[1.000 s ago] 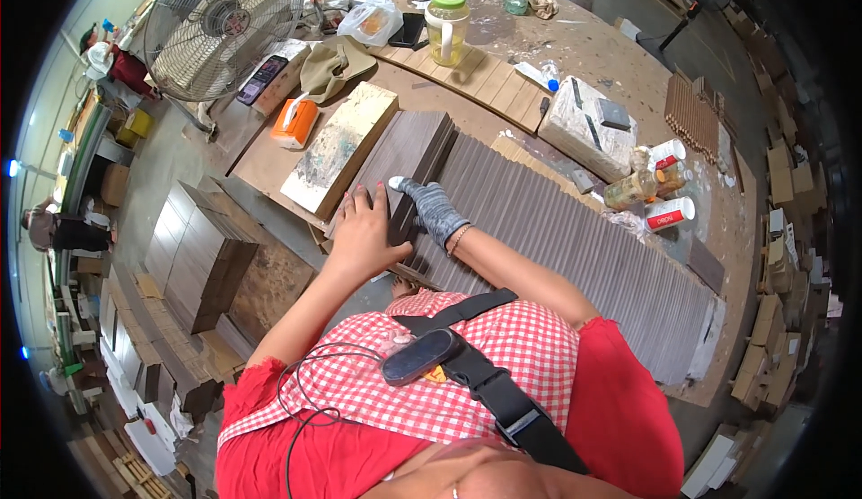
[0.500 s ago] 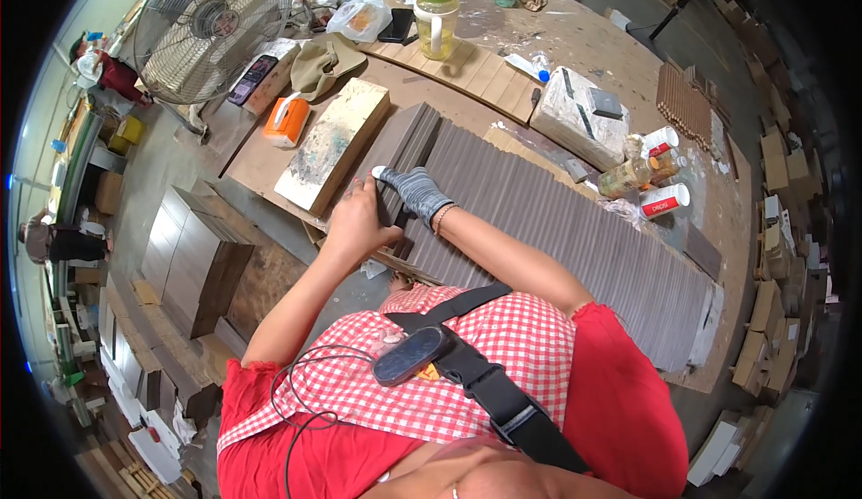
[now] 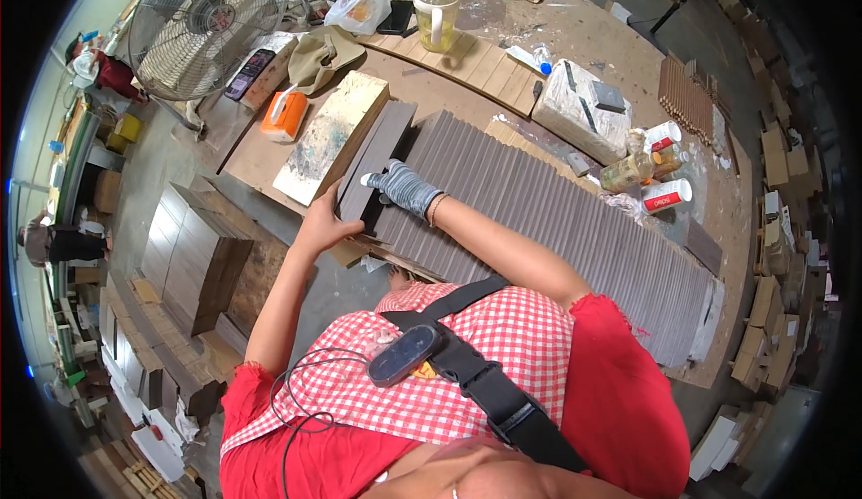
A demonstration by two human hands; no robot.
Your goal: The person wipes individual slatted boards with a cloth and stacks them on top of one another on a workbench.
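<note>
In the head view, a small batch of grey-brown planks (image 3: 384, 144) now stands parted from the long plank row (image 3: 548, 229), nearer the stained pale block (image 3: 330, 144), so it is separated for handling. The left hand (image 3: 325, 226) grips its near end; the gloved right hand (image 3: 411, 192) reaches its inner edge, grip unclear.

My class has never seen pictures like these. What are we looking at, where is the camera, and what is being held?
There is no machine: these are a person's own hands. A wide fisheye camera on the head looks down, so straight edges bend. The bare left hand curls round the near end of some grey boards; the gloved right hand touches their edge, its grip unclear. Beside them runs a long row of similar boards. The table also bears a pale block and a green-lidded jug.
</note>
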